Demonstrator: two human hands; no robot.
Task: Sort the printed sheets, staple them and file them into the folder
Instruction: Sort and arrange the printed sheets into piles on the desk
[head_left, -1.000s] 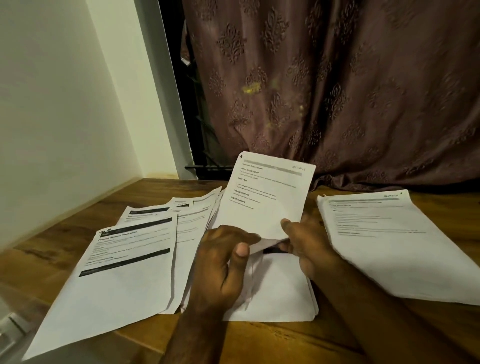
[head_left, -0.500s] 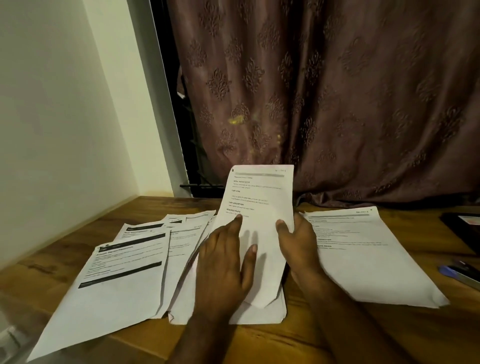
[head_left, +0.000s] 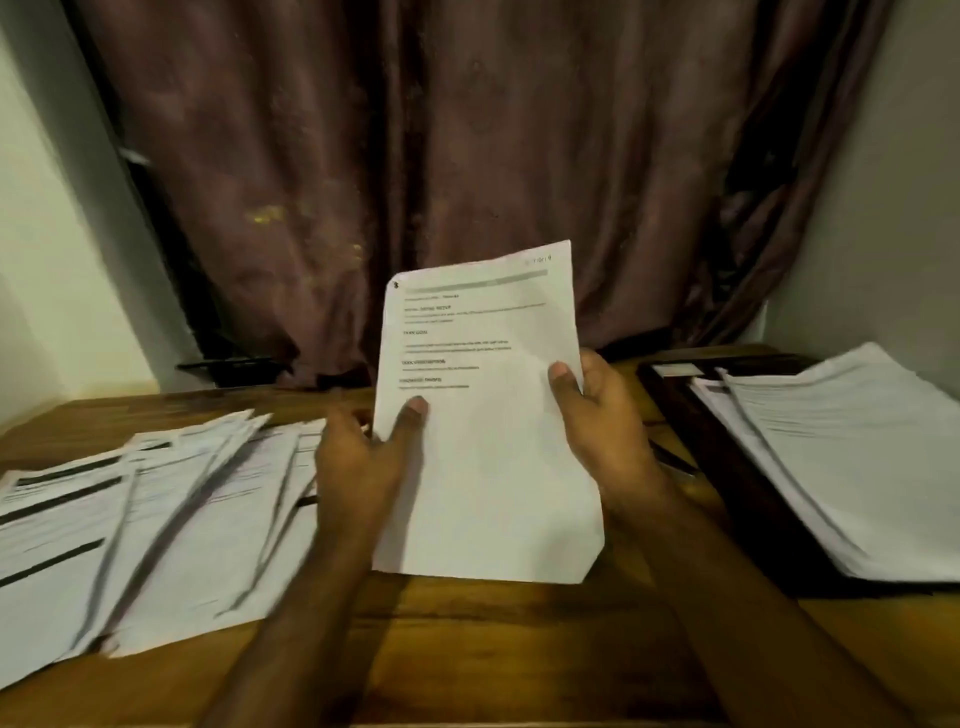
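Note:
I hold a white printed sheet (head_left: 488, 441) upright above the wooden table (head_left: 519, 639), in the middle of the view. My left hand (head_left: 363, 457) pinches its left edge, thumb on the front. My right hand (head_left: 602, 415) grips its right edge, thumb also on the front. To the left, several printed sheets (head_left: 156, 530) with black header bars lie fanned out on the table. To the right, a stack of printed sheets (head_left: 852, 457) lies on a dark folder (head_left: 727, 467).
A brown patterned curtain (head_left: 467, 156) hangs behind the table. Pale walls close in on both sides. A dark pen-like object (head_left: 670, 460) lies between my right hand and the folder.
Both hands have lifted the sheet off the table and now hold it by its side edges. The view has swung right, so the folder with its stack now shows.

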